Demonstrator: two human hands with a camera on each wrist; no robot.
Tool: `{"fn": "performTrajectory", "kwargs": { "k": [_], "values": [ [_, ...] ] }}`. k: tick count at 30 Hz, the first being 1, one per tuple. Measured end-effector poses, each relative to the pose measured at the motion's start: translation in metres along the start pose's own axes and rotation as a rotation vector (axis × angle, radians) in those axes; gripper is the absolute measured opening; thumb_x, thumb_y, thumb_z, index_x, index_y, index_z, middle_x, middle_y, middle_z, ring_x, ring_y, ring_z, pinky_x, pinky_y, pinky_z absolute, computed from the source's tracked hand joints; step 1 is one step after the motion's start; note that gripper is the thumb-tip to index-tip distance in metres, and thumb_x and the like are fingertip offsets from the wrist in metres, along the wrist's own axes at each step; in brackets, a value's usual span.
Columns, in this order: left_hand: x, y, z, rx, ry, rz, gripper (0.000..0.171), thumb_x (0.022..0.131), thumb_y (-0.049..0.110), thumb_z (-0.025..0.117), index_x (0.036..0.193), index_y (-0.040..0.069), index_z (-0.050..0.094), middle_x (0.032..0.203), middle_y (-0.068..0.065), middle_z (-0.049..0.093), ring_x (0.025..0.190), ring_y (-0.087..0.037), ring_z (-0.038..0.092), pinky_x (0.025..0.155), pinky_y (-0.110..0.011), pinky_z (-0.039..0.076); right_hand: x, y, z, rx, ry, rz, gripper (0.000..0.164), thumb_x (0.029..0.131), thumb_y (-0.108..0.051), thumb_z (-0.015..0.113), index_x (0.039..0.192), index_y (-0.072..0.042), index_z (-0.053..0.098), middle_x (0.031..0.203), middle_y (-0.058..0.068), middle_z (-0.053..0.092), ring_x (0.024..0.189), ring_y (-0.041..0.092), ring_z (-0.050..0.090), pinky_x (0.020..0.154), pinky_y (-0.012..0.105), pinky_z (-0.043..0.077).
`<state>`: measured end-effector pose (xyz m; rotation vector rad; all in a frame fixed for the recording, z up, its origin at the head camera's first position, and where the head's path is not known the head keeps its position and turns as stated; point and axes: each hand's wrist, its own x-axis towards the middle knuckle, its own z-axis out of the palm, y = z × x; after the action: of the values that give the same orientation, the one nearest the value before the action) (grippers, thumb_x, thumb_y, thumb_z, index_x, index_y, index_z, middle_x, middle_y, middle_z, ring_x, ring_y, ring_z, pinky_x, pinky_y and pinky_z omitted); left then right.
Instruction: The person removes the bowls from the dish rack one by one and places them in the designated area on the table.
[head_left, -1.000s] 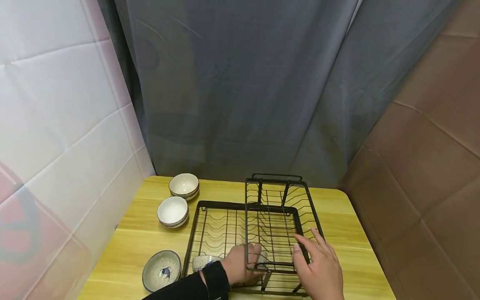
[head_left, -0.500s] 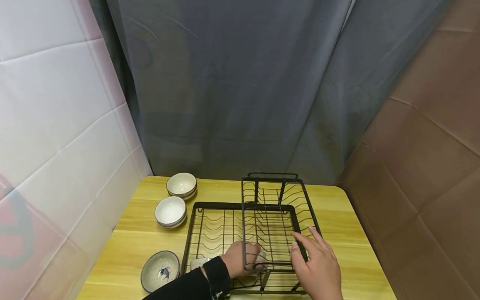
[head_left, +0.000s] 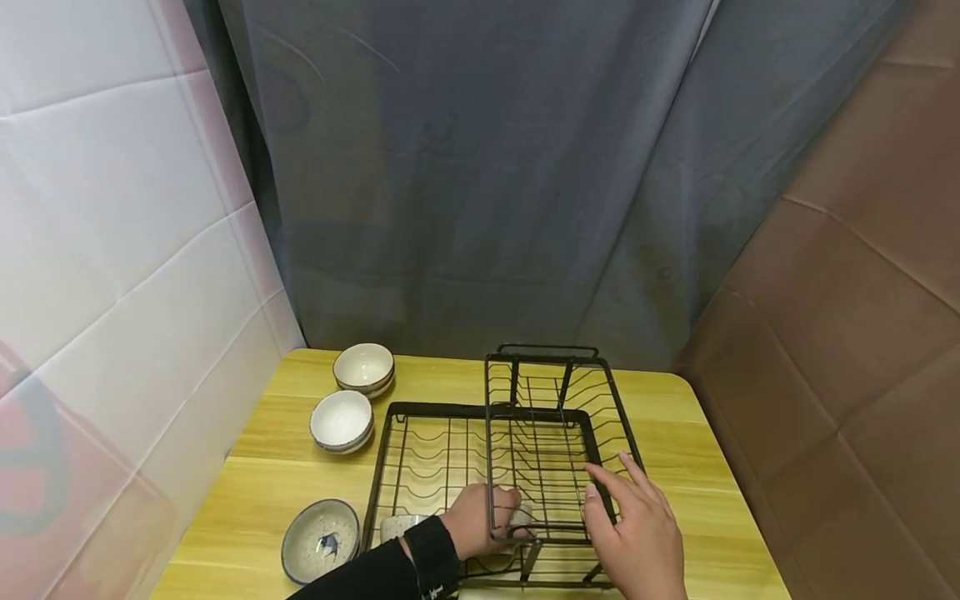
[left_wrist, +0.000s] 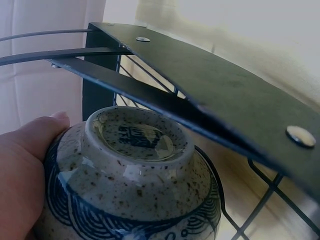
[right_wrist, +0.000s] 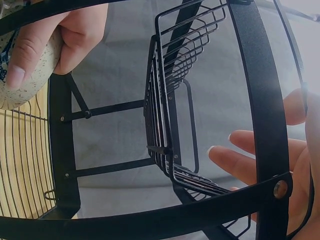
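My left hand (head_left: 480, 521) reaches into the lower tier of the black wire dish rack (head_left: 442, 407), under the front of its upper tier. It grips a speckled bowl (left_wrist: 145, 185) with a blue wave pattern. In the left wrist view the bowl's foot ring faces the camera and my thumb lies along its side. The right wrist view shows the fingers curled on this bowl (right_wrist: 42, 82). My right hand (head_left: 641, 533) is at the front right corner of the upper tier, fingers extended and holding nothing. Beside my left wrist another speckled bowl (head_left: 397, 527) sits in the lower tier, partly hidden by the sleeve.
Left of the rack on the wooden table (head_left: 255, 492) stand two stacks of bowls, a far stack (head_left: 364, 367) and a nearer stack (head_left: 342, 421). A speckled bowl (head_left: 321, 542) with a blue motif lies at the front left. A grey curtain (head_left: 480, 208) hangs behind.
The head view has shifted slightly. My left sleeve now covers more of the bowl at the rack's front left; the left hand's grip and the right hand's place look nearly unchanged.
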<state>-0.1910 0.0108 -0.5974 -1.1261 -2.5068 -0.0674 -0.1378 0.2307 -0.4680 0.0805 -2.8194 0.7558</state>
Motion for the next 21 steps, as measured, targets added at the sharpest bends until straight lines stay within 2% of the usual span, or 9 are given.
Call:
{"fn": "performTrajectory", "kwargs": {
  "k": [2,5,10,12,14,16,19,21],
  "values": [
    [0.001,0.001,-0.003,-0.033,-0.04,-0.041,0.03,0.094,0.053,0.072,0.088,0.025,0.063,0.057,0.015,0.024,0.046,0.001,0.036,0.049,-0.014,0.037,0.0,0.0,0.0,0.007,-0.001,-0.001,0.037,0.107,-0.04,0.05,0.13,-0.023,0.072,0.132,0.009,0.07,0.146,0.033,0.043,0.109,0.065,0.035],
    [0.002,0.003,-0.004,-0.071,-0.073,-0.089,0.033,0.093,0.054,0.071,0.084,0.025,0.059,0.054,0.015,0.026,0.045,0.001,0.041,0.049,-0.016,0.04,0.0,0.0,0.0,0.014,0.001,-0.003,0.036,0.106,-0.039,0.051,0.13,-0.022,0.073,0.133,0.01,0.07,0.146,0.034,0.043,0.109,0.066,0.034],
    [0.003,0.004,-0.008,-0.099,-0.078,-0.093,0.033,0.095,0.053,0.07,0.084,0.024,0.06,0.054,0.015,0.033,0.046,0.0,0.047,0.049,-0.017,0.043,0.001,0.0,0.0,0.02,-0.004,0.009,0.036,0.106,-0.039,0.051,0.13,-0.023,0.072,0.135,0.01,0.068,0.146,0.034,0.042,0.109,0.066,0.033],
    [0.002,0.004,-0.01,-0.109,-0.073,-0.086,0.03,0.095,0.052,0.069,0.088,0.023,0.064,0.056,0.016,0.04,0.048,0.0,0.049,0.05,-0.017,0.043,0.001,0.0,0.0,0.021,-0.005,0.01,0.036,0.106,-0.039,0.051,0.13,-0.022,0.072,0.136,0.01,0.068,0.147,0.034,0.042,0.11,0.066,0.033],
    [0.001,0.005,-0.013,-0.122,-0.074,-0.075,0.027,0.095,0.051,0.071,0.092,0.024,0.071,0.066,0.017,0.057,0.055,0.001,0.055,0.053,-0.016,0.045,0.001,0.0,0.0,0.024,-0.002,0.006,0.036,0.106,-0.038,0.052,0.13,-0.022,0.072,0.136,0.01,0.068,0.146,0.034,0.043,0.11,0.066,0.033],
    [0.001,0.006,-0.014,-0.172,-0.097,-0.063,0.023,0.096,0.047,0.07,0.089,0.025,0.072,0.073,0.017,0.064,0.059,0.003,0.056,0.053,-0.015,0.044,0.001,-0.001,0.0,0.027,0.002,0.003,0.035,0.106,-0.037,0.052,0.13,-0.022,0.073,0.135,0.01,0.068,0.146,0.035,0.043,0.109,0.067,0.033],
    [0.002,0.009,-0.014,-0.285,-0.163,-0.077,0.026,0.097,0.04,0.067,0.075,0.028,0.064,0.068,0.017,0.061,0.056,0.004,0.051,0.05,-0.014,0.039,0.001,0.0,-0.001,0.033,0.008,0.003,0.034,0.105,-0.036,0.053,0.129,-0.022,0.073,0.134,0.01,0.069,0.145,0.035,0.044,0.108,0.068,0.033],
    [0.003,0.01,-0.014,-0.35,-0.206,-0.109,0.033,0.098,0.036,0.064,0.068,0.027,0.053,0.057,0.016,0.048,0.05,0.004,0.04,0.046,-0.015,0.032,0.002,0.0,0.0,0.038,0.004,0.004,0.034,0.105,-0.035,0.053,0.129,-0.022,0.073,0.133,0.01,0.07,0.145,0.035,0.043,0.109,0.068,0.033]
  ]
}}
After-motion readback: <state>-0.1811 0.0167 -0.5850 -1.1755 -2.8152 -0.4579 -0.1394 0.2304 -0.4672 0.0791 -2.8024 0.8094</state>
